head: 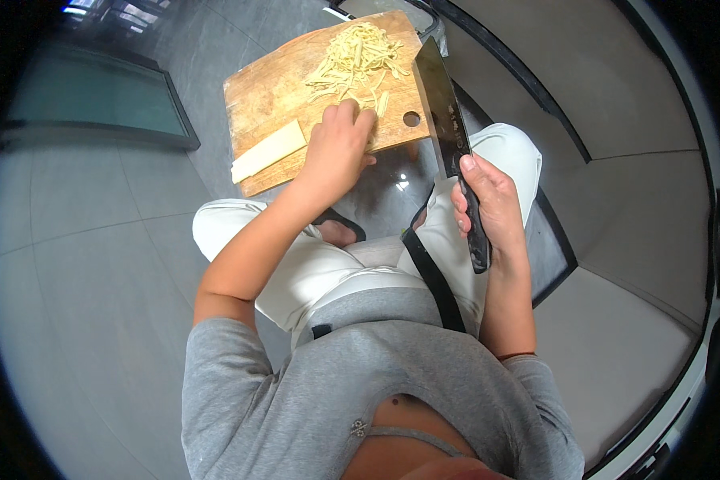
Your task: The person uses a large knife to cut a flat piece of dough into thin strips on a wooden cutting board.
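Note:
A wooden cutting board (264,90) lies before me, tilted in view, with a round hole near its right corner. On its far part rests a loose pile of pale yellow noodle strips (360,57). A folded flat sheet of dough (270,151) lies along the near left edge. My left hand (341,141) reaches onto the board, its fingertips at a few cut strips near the front edge; its palm hides what is under it. Wrapped around the black handle, my right hand (489,201) holds a broad-bladed cleaver (441,96) up at the board's right side.
Beyond the board's far right corner stands a clear container (420,15), partly hidden. A dark-framed glass panel (102,90) is at the left. Grey tiles (96,288) cover the floor. My knees flank the board's near side.

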`<action>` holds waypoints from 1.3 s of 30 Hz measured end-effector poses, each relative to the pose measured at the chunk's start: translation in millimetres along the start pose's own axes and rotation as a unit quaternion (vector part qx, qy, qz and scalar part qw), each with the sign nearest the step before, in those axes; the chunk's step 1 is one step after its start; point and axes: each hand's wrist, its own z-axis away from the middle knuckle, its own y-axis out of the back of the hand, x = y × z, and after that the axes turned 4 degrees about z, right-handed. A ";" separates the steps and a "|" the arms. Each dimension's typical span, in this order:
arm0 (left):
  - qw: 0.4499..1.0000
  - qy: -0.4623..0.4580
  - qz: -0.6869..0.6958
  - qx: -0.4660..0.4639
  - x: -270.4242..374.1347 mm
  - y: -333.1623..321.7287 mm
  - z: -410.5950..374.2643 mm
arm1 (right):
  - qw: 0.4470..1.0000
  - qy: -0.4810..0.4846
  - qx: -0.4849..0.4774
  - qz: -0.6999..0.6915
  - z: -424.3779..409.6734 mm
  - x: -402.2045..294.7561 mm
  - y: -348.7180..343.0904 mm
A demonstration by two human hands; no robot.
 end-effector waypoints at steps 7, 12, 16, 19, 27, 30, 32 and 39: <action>0.953 0.114 0.277 -0.051 -29.8 4.1 -0.2 | 1.000 -0.003 0.001 0.009 -0.1 -0.6 -2.4; 0.863 0.193 0.463 0.056 -79.9 30.1 -51.7 | 1.000 0.001 0.001 0.008 1.8 -3.4 -2.8; 0.918 0.147 0.367 0.020 -65.0 66.3 -65.5 | 1.000 -0.005 0.013 0.011 0.9 1.4 -0.7; 0.973 0.066 0.216 0.053 -69.1 75.2 -76.8 | 1.000 0.000 0.022 0.009 1.4 1.6 -0.2; 0.979 0.061 0.187 0.052 -84.6 100.0 -49.8 | 1.000 -0.009 0.011 0.013 -2.3 -1.9 -6.9; 0.911 -0.010 0.401 -0.096 -50.0 76.7 -25.2 | 0.999 0.028 0.028 0.026 -7.4 -2.5 12.8; 0.779 -0.113 0.490 -0.374 -31.2 57.5 0.6 | 0.998 0.059 0.009 -0.030 -15.9 -8.5 33.8; 0.760 0.352 0.397 -0.375 -99.0 -227.0 125.5 | 0.991 0.101 0.007 -0.086 -49.1 -10.2 70.3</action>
